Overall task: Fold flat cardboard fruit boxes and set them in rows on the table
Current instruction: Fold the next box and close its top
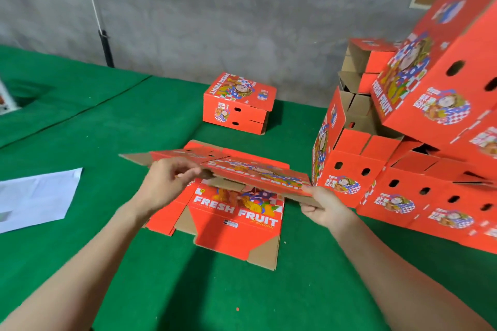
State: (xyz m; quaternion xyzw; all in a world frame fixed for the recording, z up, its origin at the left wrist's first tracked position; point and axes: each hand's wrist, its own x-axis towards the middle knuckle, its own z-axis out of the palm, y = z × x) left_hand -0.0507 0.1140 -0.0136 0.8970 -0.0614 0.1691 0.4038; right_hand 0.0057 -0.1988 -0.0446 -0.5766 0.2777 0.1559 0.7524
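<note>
A flat red cardboard fruit box point(242, 169) is lifted nearly level above the green table, seen almost edge-on. My left hand point(166, 180) pinches its near left edge. My right hand point(322, 205) grips its right corner. Beneath it lies a pile of flat red box blanks point(234, 220) printed "FRESH FRUIT". One folded red box point(239, 103) stands alone near the back wall. A heap of folded red boxes point(403, 169) is stacked at the right, some tilted and some with open flaps.
The table is covered in green felt point(107, 142). A white sheet of paper point(35, 199) lies at the left. A grey wall point(215, 21) runs behind, with a black pole point(106, 48) at the back left. The tilted top box point(443, 62) of the heap leans over.
</note>
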